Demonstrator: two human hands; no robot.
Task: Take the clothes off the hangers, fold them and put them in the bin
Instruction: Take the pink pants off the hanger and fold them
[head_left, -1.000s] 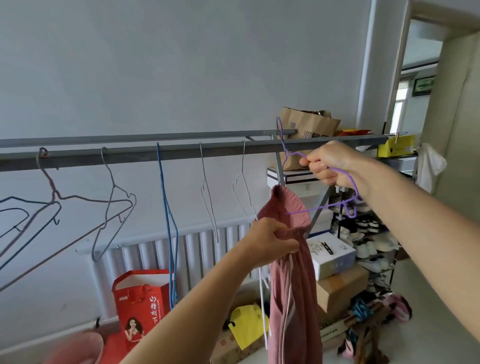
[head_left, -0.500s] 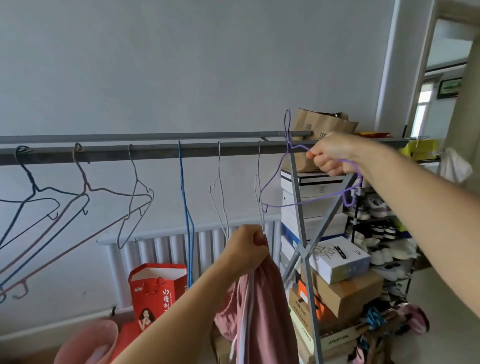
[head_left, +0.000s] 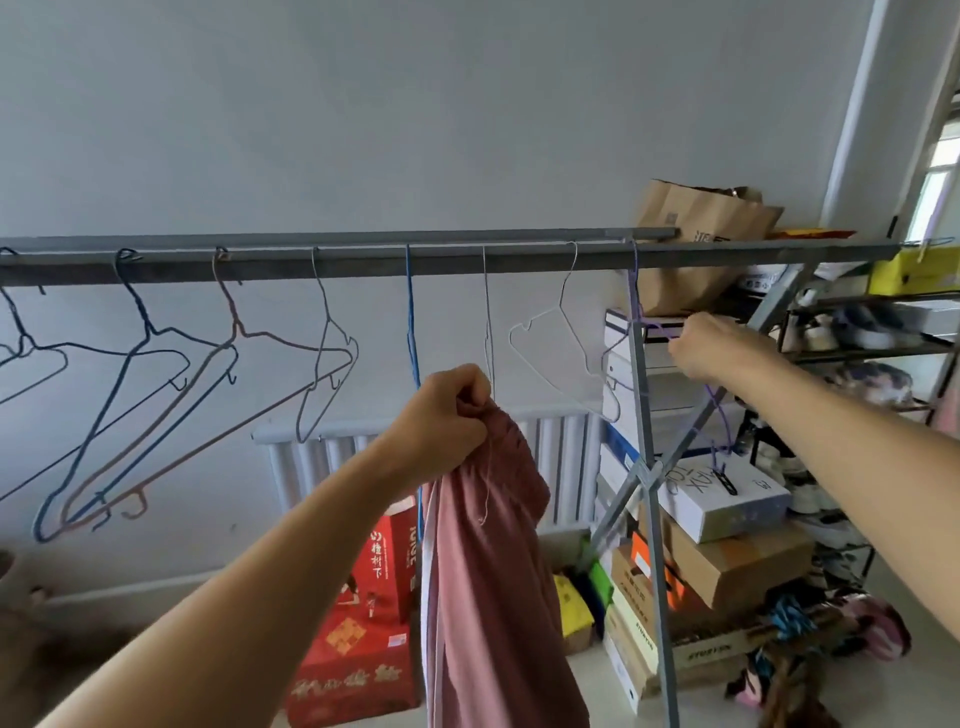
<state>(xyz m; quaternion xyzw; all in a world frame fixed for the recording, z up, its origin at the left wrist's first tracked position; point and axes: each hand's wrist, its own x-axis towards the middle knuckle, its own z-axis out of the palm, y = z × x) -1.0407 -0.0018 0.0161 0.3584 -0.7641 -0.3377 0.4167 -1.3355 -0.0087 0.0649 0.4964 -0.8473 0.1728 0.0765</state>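
**While one garment hangs from the fist, the empty hanger could slip off the rail**

Head view: Because the right hand (head_left: 698, 345) is pinched shut on the shoulder wire of the purple hanger (head_left: 636, 317), whose hook sits over the grey rail (head_left: 467, 260), letting go before the hook seats could drop it onto the boxes (head_left: 722, 499) below. A sideways tug could also tangle it with the white hanger (head_left: 550, 332) just beside it, since thin wire snags easily.

The left hand (head_left: 449, 415) is closed into a tight fist around the bunched top of the pink garment (head_left: 488, 571), which hangs straight down, clear of any hanger. A loose white cord (head_left: 487, 493) trails from the fist; I judge it could catch on the blue hanger (head_left: 413, 338) hanging just behind the knuckles if the hand swings left. With only one handful gripped, the fabric may slide or drag on the floor.

No bin can be made out for certain, so the garment is not yet folded or stowed.
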